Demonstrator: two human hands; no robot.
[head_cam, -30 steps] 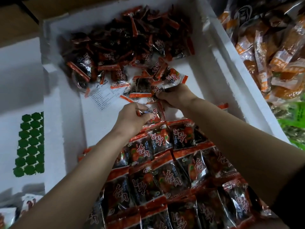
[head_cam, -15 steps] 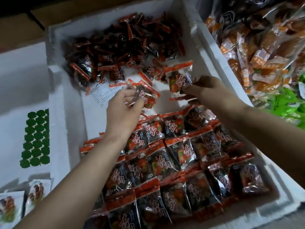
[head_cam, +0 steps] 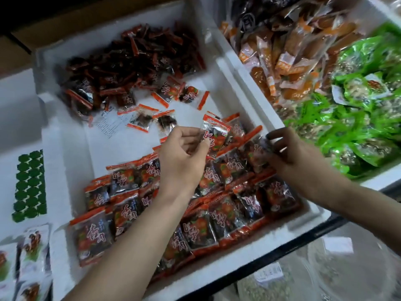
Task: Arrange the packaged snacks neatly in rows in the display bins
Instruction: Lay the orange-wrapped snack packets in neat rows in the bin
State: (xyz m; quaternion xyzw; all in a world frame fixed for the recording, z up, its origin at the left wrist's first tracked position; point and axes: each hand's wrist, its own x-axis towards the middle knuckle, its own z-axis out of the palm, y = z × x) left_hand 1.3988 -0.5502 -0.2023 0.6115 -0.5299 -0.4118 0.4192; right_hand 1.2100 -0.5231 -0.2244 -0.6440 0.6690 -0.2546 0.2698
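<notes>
Far left, outside the bin: green dot sheet (head_cam: pixel 30 181), and white packets (head_cam: pixel 28 257) below it, not my job.

The foam bin (head_cam: pixel 73 153) is white and its left floor is bare. The loose pile (head_cam: pixel 130 61) of red-and-black snack packets sits at the far end, with a few strays lying flat between the pile and my hands. The rows (head_cam: pixel 130 213) fill the near half, overlapped like shingles with the red seal strips lined up. My judgement: about half done, and the front row is the one being filled.

My left hand (head_cam: pixel 182 157) is over the middle of the rows, thumb and forefinger pinched on the held packet (head_cam: pixel 214 133), other fingers loosely curled. The packet is lifted clear and tilted, top seal up.

Handling, as I judge it:
- Light, so a two-finger pinch is plenty.
- The film is glossy and slick, so it could slide on the packets beside it.
- The body is soft with lumpy filling and should not be squeezed.
- The best hold is the flat sealed edge or a corner, which is stiffer.
- Lay it down overlapping the last one so it doesn't skate.

My right hand (head_cam: pixel 290 153) is by the bin's right wall, fingers curled on the row-end packet (head_cam: pixel 258 153). It looks like a pinch to square that packet up, but the blur there means I can't be sure of the contact.

In the next bin to the right are orange packets (head_cam: pixel 282 51), then green packets (head_cam: pixel 358 116), both heaped.
</notes>
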